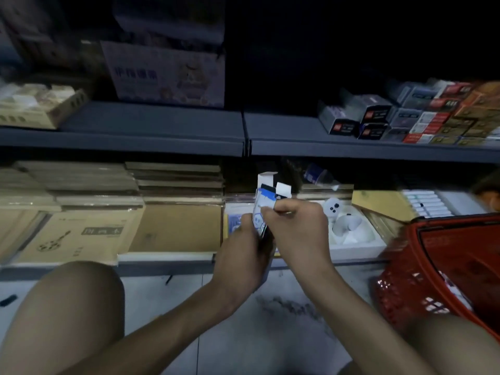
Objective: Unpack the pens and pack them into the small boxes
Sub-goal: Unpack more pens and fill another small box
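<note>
The person crouches on the floor [243, 339] facing the shelving. Both hands are raised in front of the lower shelf [162, 257] and meet on one small box [264, 205], white with blue print.

- Left hand [240, 250]: fingers curled round the lower part of the small box, gripping it from the left.
- Right hand [297, 226]: fingers curled, pinching the upper right side of the small box just below its top.
- Small box: held upright, slightly tilted, clear of the shelf. Its top flaps [267, 177] stand open.
- A dark item [266, 238] shows under the box between the hands; it cannot be identified.

A white tray [357, 249] lies on the lower shelf just right of the hands. A red basket [400, 299] stands on the floor at the right. Flat cardboard packs [176, 226] fill the shelf to the left. Stacked cartons [378, 115] sit on the upper shelf [151, 117].
</note>
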Tool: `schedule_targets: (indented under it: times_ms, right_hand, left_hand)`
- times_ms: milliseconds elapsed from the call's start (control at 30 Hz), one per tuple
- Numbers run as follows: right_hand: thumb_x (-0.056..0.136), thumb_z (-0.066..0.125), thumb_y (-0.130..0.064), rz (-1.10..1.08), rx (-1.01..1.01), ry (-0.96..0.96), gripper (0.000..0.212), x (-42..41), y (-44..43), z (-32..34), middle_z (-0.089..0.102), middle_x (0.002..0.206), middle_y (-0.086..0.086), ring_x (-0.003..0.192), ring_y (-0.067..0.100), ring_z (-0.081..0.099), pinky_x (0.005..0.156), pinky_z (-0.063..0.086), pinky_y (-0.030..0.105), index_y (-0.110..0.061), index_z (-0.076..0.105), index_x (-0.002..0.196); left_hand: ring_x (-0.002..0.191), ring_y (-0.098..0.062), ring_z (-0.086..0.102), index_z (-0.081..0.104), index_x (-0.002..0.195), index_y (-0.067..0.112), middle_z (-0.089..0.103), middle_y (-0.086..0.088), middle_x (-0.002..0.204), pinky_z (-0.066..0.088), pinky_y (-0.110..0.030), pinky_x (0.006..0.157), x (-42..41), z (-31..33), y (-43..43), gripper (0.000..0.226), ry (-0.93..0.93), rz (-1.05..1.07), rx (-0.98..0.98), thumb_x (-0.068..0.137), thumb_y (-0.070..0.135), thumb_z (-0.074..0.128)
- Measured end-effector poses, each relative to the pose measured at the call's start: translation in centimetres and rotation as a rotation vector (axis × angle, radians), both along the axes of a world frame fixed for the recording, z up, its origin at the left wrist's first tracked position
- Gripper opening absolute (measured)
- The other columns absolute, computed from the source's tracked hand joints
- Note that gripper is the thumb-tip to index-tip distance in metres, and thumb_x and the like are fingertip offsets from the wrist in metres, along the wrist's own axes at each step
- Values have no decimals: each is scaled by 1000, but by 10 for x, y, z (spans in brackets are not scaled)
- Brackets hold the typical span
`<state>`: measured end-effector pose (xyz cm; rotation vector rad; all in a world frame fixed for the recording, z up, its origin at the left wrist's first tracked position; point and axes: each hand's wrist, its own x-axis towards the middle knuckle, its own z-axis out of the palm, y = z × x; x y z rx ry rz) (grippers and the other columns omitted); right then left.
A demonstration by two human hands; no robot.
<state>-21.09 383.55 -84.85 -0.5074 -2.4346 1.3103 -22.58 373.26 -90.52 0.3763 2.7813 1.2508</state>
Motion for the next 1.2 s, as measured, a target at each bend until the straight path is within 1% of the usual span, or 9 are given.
schedule_targets:
  times_ms: [100, 300, 400, 567, 800, 900, 1067, 1133, 1200]
  right_hand:
    - [80, 82, -24, -57, -131, 13, 33, -1, 1, 1, 58, 53, 5, 54, 15, 48, 61, 45, 29, -5, 62, 62]
    - [71, 93, -36, 13, -328, 22, 58, 5, -4, 8, 61, 72, 30, 54, 24, 52, 60, 48, 38, 5, 53, 66]
    - [72, 94, -29, 56, -430, 9, 53, 10, -6, 20, 68, 81, 31, 58, 22, 61, 61, 55, 41, 12, 60, 78]
    - [82, 86, -25, 170, -171, 65, 29, 22, -15, 29, 70, 74, 15, 63, 36, 67, 62, 58, 50, -5, 67, 76]
    - [74, 88, -14, 541, 68, 64, 23, 26, -18, 23, 66, 95, -5, 90, 13, 67, 67, 46, 19, -18, 65, 77]
    - [74, 87, -6, 572, 37, 74, 29, 23, -18, 19, 66, 96, -5, 92, 14, 66, 72, 54, 29, -17, 62, 83]
    - [75, 89, -5, 660, -110, -2, 53, 20, -12, 19, 65, 104, -9, 95, 16, 66, 74, 59, 38, -27, 59, 112]
    - [77, 86, -2, 724, -103, -39, 65, 17, -9, 20, 65, 109, -10, 97, 16, 66, 77, 60, 40, -34, 59, 127]
    - [81, 83, 0, 738, -86, -42, 57, 12, -6, 22, 68, 107, -6, 88, 16, 67, 76, 59, 44, -30, 67, 126]
  left_hand:
    - [74, -29, 67, 42, 108, 20, 64, 3, 73, 54, -41, 64, 0, 1, -1, 30, -70, 24, 55, 96, 43, 58]
    - [91, -16, 70, 50, 120, 27, 73, 6, 101, 58, -45, 81, 0, 7, -15, 52, -179, -39, 237, 77, 54, 56]
    - [93, -7, 70, 53, 120, 29, 73, 11, 103, 58, -44, 86, 1, 5, -22, 38, -186, -58, 308, 90, 49, 65]
    - [90, -12, 71, 51, 120, 26, 74, 7, 100, 58, -50, 81, 1, 1, -39, 34, -168, -108, 316, 94, 43, 64]
    - [110, -9, 69, 58, 130, 26, 74, 12, 114, 57, -46, 93, 4, -18, -61, 50, -213, -133, 396, 81, 38, 61]
    - [111, -10, 69, 57, 130, 23, 74, 10, 114, 57, -46, 94, 7, -25, -67, 49, -279, -161, 438, 83, 35, 65]
    - [116, -16, 68, 60, 131, 24, 73, 5, 120, 56, -52, 98, 11, -34, -74, 43, -331, -177, 453, 95, 2, 64]
    - [114, -16, 69, 60, 130, 25, 73, 5, 118, 55, -52, 98, 11, -30, -74, 43, -326, -175, 461, 96, -1, 64]
    - [113, -16, 70, 61, 129, 23, 74, 5, 117, 55, -49, 98, 10, -26, -73, 36, -346, -187, 485, 97, 7, 67]
